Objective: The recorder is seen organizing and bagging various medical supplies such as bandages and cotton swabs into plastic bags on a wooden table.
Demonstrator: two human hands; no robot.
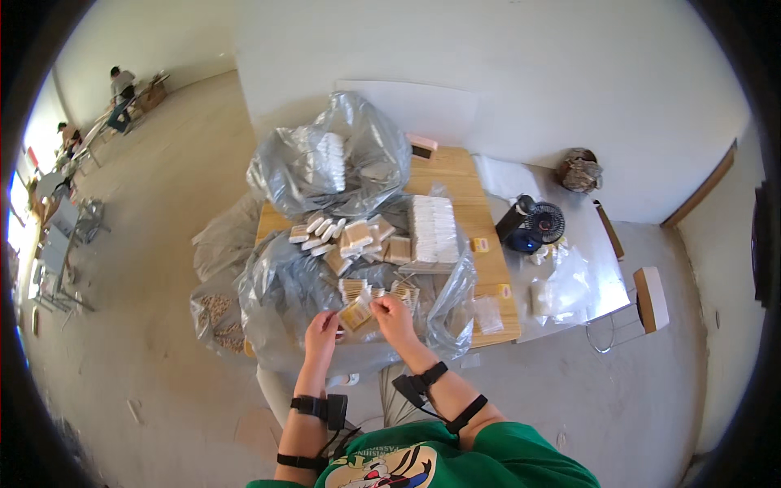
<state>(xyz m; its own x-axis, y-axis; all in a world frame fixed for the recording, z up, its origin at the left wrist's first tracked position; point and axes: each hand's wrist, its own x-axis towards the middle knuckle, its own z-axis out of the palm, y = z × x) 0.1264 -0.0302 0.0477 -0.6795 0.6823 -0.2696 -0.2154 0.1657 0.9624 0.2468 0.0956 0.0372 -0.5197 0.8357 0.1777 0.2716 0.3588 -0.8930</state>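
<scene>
Between my two hands is a small clear packet [355,315] with a yellow label, held over the front of the table. My left hand [322,327] has its fingers closed at the packet's left edge. My right hand [392,314] pinches its upper right corner. Just beyond lie loose cotton swabs [353,288] with pale wooden sticks, on grey plastic sheeting [281,281]. Farther back is a heap of small packs of swabs [356,236], tan and white. A stack of white packs [434,229] stands to its right.
A large grey plastic bag [277,163] with white packs stands at the back of the wooden table [496,313]. On the metal side table [598,285] are a black fan [543,221] and clear plastic bags [565,285]. A bag of small tan pieces [215,313] hangs at left.
</scene>
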